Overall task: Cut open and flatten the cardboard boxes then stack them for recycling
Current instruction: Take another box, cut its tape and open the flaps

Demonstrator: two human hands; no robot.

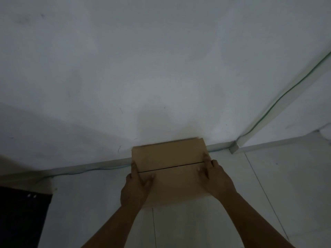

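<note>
One cardboard box [168, 169] shows in the dim head view, and two bare hands hold it by its sides. It sits low in the middle of the picture, its far edge close against the white wall [143, 68] where the wall meets the pale tiled floor [268, 194]. Its top is closed: two flaps meet along one dark seam that runs across from left to right, so whatever is inside cannot be seen.

The left hand [136, 187] grips the box's left edge, thumb laid on the top near the seam and fingers curled round the side. The right hand [215, 178] grips the right edge the same way, thumb on the top flap, fingers wrapped over the side, slightly spread.

One thin green cable [279, 102] runs along the foot of the wall and up the corner on the right, beside a white trunking strip [293, 92]. One dark object [23, 217] fills the lower left corner; too dark to tell what it is
</note>
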